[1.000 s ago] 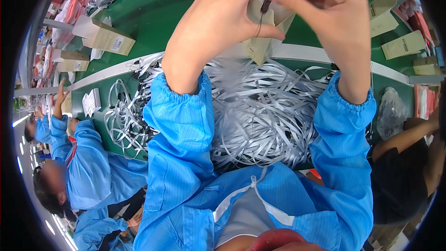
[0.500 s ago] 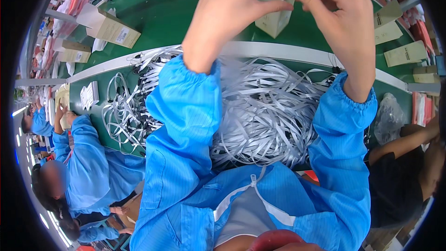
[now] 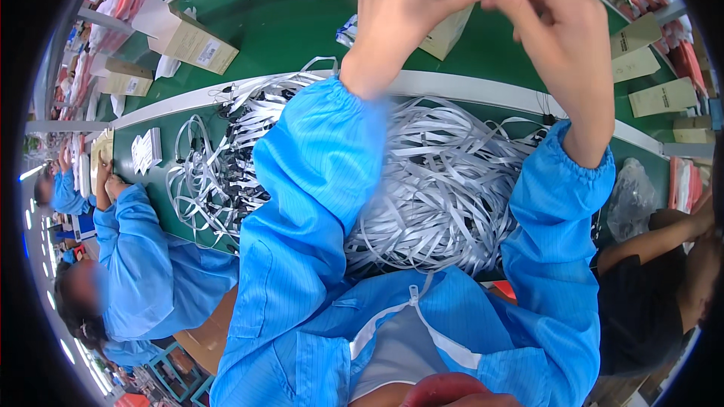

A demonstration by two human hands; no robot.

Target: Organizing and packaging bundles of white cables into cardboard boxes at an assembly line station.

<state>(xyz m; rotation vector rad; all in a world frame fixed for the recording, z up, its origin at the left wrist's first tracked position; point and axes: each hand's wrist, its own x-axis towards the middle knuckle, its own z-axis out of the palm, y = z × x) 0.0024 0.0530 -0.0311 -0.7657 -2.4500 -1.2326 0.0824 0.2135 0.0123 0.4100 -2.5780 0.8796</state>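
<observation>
Left hand: the left hand (image 3: 392, 19) sets its thumb across the near side of a cream carton (image 3: 446, 34), its fingers round the far left; the carton looks gripped between them, though the picture's upper edge cuts off part of the hold.
Right hand: the right hand (image 3: 549, 26) is curled at the carton's right, thumb and fingertip nearly meeting beside the left thumb; a tiny dark bit shows there, and I cannot tell whether it is pinched.
Carton: tilted over the green table (image 3: 302, 26), beyond the pale rail (image 3: 460, 86); what lies inside is hidden.
Carton risk: with the thumb so near the edge, too hard a squeeze could buckle the thin card, and too loose a hold could let it swing.
Fingertip risk: the two thumbs sit close together, so they could get in each other's way, or a small part could slip.
Packet: a blue-and-white packet (image 3: 346, 32) lies just beside the left wrist, where a sideways sweep could knock it.
Strap heap: white straps (image 3: 445, 181) lie tangled below the forearms; a sleeve could snag a loop.
Left side: looped straps with dark fittings (image 3: 194, 173), a white stack (image 3: 146, 151) and an open carton on the left (image 3: 197, 47).
Right side: a clear plastic bag (image 3: 630, 197) lies near the sleeve, which could drag it.
</observation>
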